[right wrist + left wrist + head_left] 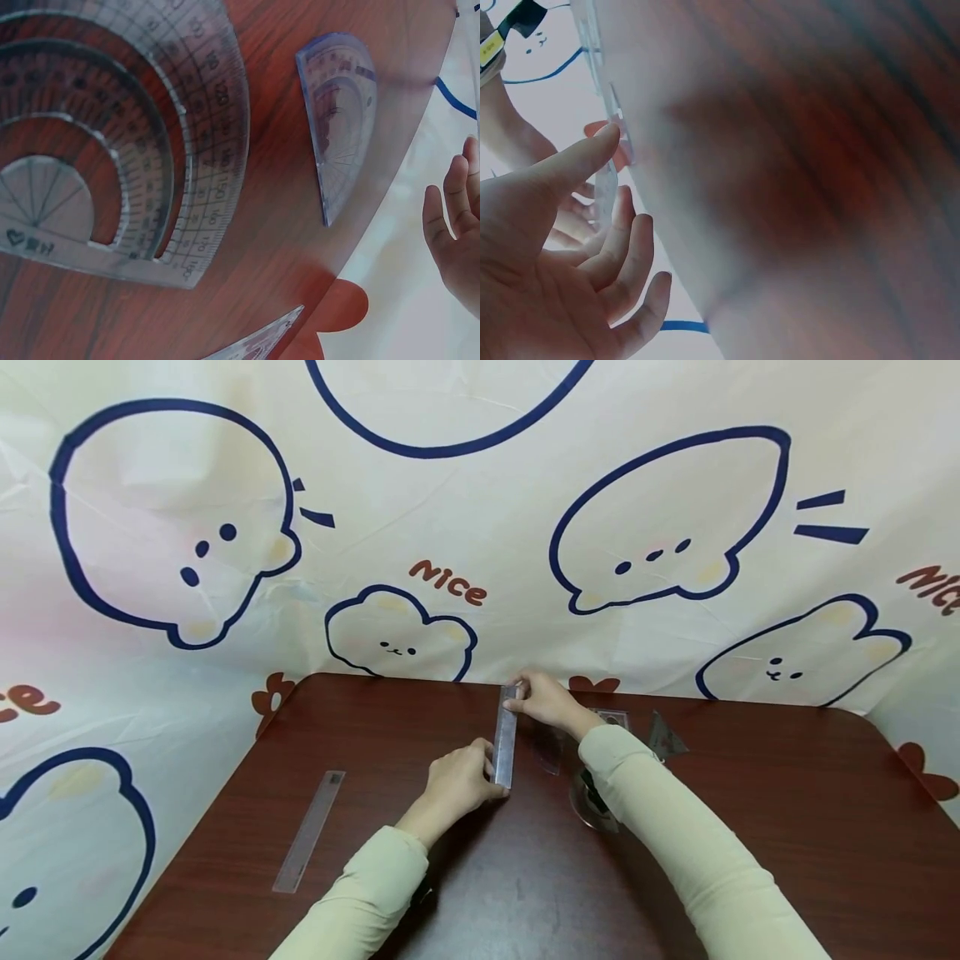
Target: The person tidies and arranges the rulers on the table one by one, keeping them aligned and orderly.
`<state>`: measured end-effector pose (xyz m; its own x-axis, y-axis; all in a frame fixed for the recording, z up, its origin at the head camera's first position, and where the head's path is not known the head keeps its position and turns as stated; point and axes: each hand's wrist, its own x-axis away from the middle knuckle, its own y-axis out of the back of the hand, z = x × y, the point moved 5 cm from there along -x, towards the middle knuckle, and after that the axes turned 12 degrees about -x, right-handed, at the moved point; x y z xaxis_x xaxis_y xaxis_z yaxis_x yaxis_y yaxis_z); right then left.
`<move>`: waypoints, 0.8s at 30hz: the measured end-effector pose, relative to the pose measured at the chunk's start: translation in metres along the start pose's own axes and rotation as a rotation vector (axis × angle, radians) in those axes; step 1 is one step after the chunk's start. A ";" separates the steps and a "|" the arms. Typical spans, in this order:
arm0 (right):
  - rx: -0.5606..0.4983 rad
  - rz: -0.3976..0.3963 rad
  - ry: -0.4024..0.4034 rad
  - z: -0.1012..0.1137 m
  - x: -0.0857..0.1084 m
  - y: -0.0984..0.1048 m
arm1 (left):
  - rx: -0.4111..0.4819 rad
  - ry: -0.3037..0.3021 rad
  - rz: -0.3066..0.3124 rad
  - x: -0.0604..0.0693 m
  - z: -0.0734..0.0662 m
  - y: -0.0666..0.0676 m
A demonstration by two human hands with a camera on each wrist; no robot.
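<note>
A clear ruler (505,739) stretches between my two hands in the head view. At its near end, my left hand (456,783) pinches it between thumb and fingers. My right hand (553,702) pinches the far end, close to the table's back edge. The left wrist view shows the left thumb (574,161) and curled fingers on either side of the clear strip (606,196), with the right hand (514,124) behind. In the right wrist view, only part of the right hand (459,236) enters at the right edge. Whether the ruler touches the table I cannot tell.
Another clear ruler (309,833) lies on the brown table (525,877) at left. Under and beside the right forearm are a large protractor (217,150), a smaller protractor (341,124) and a set square (663,739). A printed cloth (517,543) hangs behind the table.
</note>
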<state>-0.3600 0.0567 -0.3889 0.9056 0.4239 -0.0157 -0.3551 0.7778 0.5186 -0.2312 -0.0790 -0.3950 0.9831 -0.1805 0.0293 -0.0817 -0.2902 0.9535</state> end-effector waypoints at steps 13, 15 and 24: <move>0.020 0.021 0.032 0.021 0.013 -0.014 | -0.114 -0.064 -0.045 0.026 0.014 0.019; 0.025 0.034 0.036 0.025 0.015 -0.019 | -0.122 -0.065 -0.053 0.032 0.018 0.021; 0.051 0.050 0.039 0.039 0.019 -0.039 | -0.149 -0.030 -0.048 0.054 0.037 0.031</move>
<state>-0.3203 0.0164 -0.3762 0.8768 0.4803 -0.0216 -0.3864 0.7308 0.5627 -0.1866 -0.1325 -0.3751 0.9799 -0.1980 -0.0239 -0.0076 -0.1572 0.9875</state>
